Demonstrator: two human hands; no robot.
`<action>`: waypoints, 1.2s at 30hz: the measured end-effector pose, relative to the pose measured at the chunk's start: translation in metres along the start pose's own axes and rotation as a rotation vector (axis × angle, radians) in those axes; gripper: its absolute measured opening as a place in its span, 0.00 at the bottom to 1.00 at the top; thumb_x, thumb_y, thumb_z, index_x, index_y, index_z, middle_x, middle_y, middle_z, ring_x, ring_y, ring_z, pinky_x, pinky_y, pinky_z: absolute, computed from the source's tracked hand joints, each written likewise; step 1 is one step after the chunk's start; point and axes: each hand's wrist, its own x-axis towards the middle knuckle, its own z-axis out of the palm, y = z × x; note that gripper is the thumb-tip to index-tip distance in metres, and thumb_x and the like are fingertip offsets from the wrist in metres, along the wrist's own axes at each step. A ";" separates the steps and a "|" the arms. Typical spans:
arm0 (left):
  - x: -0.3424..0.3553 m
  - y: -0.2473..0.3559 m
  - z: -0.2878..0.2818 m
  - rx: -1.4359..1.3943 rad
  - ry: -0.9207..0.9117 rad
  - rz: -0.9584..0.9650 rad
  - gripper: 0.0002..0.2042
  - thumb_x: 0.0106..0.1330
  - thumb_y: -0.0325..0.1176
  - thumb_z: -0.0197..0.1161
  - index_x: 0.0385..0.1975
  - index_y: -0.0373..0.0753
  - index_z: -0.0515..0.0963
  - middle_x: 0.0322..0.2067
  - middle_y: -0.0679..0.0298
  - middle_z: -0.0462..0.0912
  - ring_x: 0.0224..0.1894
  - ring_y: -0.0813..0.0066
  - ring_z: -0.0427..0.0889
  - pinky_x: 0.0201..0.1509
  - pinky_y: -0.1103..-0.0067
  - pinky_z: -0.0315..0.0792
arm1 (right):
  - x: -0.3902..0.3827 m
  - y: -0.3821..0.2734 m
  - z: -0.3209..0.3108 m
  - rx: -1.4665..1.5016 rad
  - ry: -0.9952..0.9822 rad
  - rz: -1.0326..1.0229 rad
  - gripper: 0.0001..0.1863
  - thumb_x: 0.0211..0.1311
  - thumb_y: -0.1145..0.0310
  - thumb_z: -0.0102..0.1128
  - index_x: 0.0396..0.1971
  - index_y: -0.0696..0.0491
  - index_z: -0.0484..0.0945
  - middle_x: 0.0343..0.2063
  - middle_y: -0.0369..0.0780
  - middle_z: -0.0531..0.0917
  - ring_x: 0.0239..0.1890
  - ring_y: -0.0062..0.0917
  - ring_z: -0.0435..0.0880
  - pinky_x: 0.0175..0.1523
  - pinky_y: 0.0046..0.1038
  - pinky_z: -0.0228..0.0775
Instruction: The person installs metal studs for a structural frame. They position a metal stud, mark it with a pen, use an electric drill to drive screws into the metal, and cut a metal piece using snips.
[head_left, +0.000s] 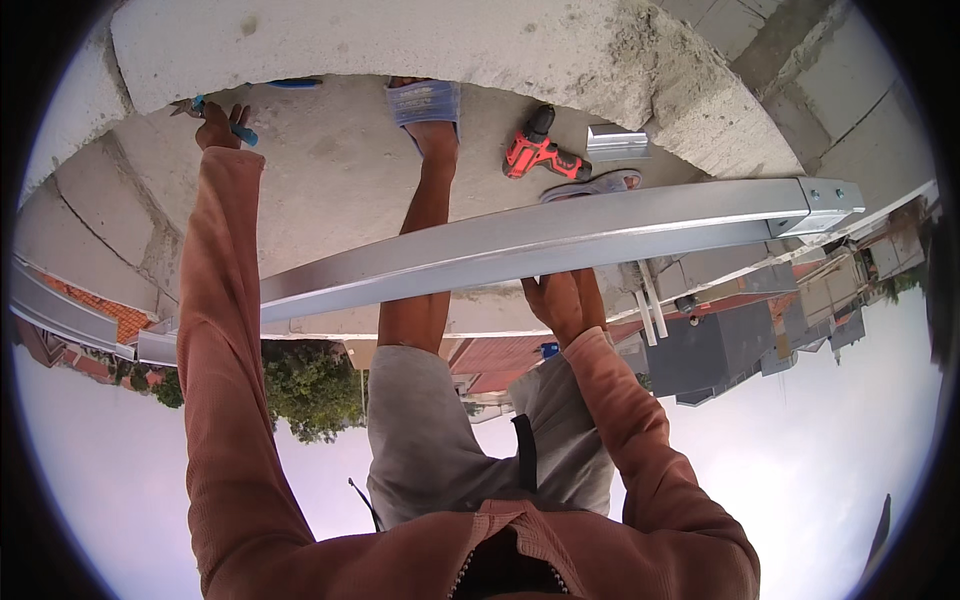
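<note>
At the far left, my left hand is closed round a cutting or gripping tool, like snips or pliers, with blue handles. Its metal jaws point to the left over the concrete. A long silver metal channel runs across in front of my legs, its right end higher in the picture and fitted with a short screwed-on piece. My right hand grips the channel's near edge near its middle. Most of those fingers are hidden behind the metal.
A red and black cordless drill lies on the concrete floor, beside a short silver metal offcut. A blue object rests by the raised concrete edge. My sandalled foot stands between. Rooftops and trees appear beyond.
</note>
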 end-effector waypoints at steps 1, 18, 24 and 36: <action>-0.007 0.009 -0.007 -0.066 -0.063 -0.040 0.16 0.65 0.36 0.66 0.41 0.28 0.75 0.36 0.53 0.80 0.27 0.66 0.79 0.25 0.76 0.73 | -0.006 0.006 0.005 -0.023 0.055 0.015 0.18 0.66 0.67 0.62 0.54 0.56 0.78 0.51 0.53 0.81 0.53 0.51 0.80 0.55 0.46 0.75; -0.166 0.175 -0.163 -0.250 0.138 0.237 0.07 0.66 0.34 0.61 0.30 0.40 0.71 0.20 0.68 0.67 0.20 0.76 0.64 0.22 0.78 0.58 | -0.121 -0.025 -0.083 0.433 0.370 -0.057 0.22 0.68 0.70 0.61 0.60 0.56 0.73 0.51 0.47 0.79 0.52 0.40 0.81 0.57 0.38 0.75; -0.412 0.162 -0.162 -0.085 -0.189 0.642 0.08 0.70 0.34 0.60 0.39 0.39 0.71 0.24 0.67 0.71 0.21 0.80 0.69 0.23 0.83 0.63 | -0.144 -0.045 -0.148 0.497 0.523 -0.352 0.30 0.69 0.63 0.65 0.66 0.60 0.69 0.58 0.51 0.76 0.61 0.43 0.76 0.65 0.39 0.69; -0.767 -0.041 -0.105 0.241 -1.171 0.068 0.07 0.72 0.31 0.59 0.41 0.38 0.70 0.30 0.61 0.80 0.20 0.82 0.70 0.20 0.84 0.61 | -0.231 0.111 -0.258 1.173 -0.334 -0.336 0.52 0.59 0.46 0.74 0.75 0.57 0.59 0.72 0.51 0.65 0.73 0.40 0.68 0.73 0.39 0.62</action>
